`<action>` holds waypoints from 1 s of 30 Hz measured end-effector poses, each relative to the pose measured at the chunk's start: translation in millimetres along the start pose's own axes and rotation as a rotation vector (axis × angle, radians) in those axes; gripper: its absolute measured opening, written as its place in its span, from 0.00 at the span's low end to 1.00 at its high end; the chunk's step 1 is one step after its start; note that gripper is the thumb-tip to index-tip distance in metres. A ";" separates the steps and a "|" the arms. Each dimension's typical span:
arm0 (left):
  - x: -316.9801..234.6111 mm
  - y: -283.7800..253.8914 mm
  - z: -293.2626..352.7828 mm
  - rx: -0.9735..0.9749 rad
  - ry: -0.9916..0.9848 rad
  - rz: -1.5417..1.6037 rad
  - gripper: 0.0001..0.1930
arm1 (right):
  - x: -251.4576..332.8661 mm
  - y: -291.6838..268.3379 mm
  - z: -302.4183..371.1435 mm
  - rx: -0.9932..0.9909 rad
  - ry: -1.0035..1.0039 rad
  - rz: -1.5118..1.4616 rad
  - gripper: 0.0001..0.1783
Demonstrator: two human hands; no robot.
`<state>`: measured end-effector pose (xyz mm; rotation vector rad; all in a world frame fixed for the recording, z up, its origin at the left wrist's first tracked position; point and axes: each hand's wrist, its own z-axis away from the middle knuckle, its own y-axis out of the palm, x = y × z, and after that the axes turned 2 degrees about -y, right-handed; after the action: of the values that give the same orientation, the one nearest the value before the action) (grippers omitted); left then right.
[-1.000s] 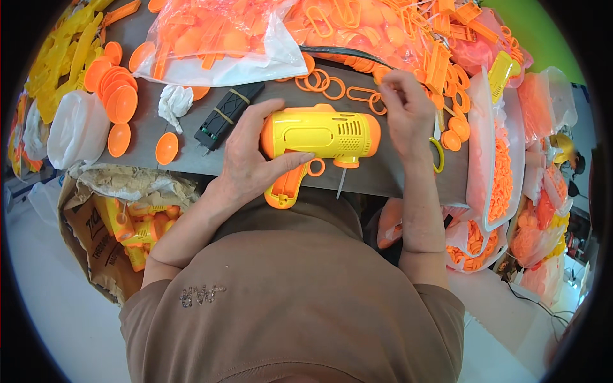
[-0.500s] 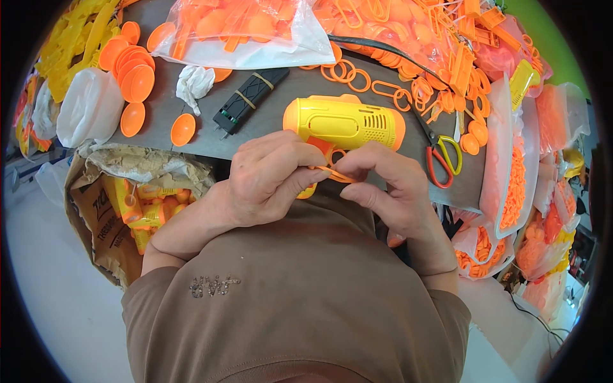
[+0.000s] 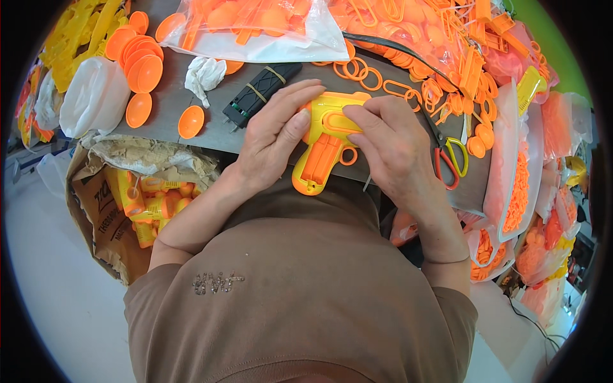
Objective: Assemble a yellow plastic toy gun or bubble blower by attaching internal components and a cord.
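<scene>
A yellow and orange toy gun [image 3: 317,159] is tilted at the table's front edge, with its orange-filled grip toward me. My left hand [image 3: 279,134] steadies its rear end, with the thumb along the side and the fingers behind. On the gun's yellow side lies an oval orange ring [image 3: 327,121]. My right hand [image 3: 397,143] pinches the ring's right end between thumb and fingertips, against the body. This hand hides the front part of the gun. Below the right fingers shows the round orange trigger loop [image 3: 348,156].
Red-and-yellow-handled scissors [image 3: 445,153] lie right of my hand. A black rubber-banded block [image 3: 262,92] and orange cups [image 3: 191,121] lie left. Bags of orange parts [image 3: 396,29] line the back. A paper sack [image 3: 105,210] of yellow toy pieces stands lower left.
The orange ring, held between both hands before, now lies against the gun's side. My left hand has moved onto the gun's rear, and the gun has turned with its grip in view.
</scene>
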<state>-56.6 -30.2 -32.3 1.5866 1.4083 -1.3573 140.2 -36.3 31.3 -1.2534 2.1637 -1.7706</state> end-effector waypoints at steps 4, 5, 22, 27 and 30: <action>3.2 6.6 -0.8 0.001 -0.049 0.120 0.18 | 2.0 0.5 0.8 0.036 0.003 0.030 0.20; 3.5 7.8 -1.3 0.003 -0.053 0.124 0.18 | 2.7 0.7 0.6 0.052 0.007 0.025 0.20; 6.0 14.7 -3.3 0.034 0.004 0.025 0.19 | 1.2 6.1 7.5 -0.016 -0.042 -0.029 0.20; 7.8 15.0 -1.5 0.034 -0.041 -0.002 0.20 | -4.7 -0.2 17.2 -0.175 0.025 -0.140 0.21; 8.4 11.6 3.2 0.023 -0.093 0.026 0.24 | -23.9 -26.8 40.7 -0.359 0.247 -0.065 0.19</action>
<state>-47.3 -33.3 -43.2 1.5315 1.3172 -1.4179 191.8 -53.3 30.5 -1.2365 2.7062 -1.6917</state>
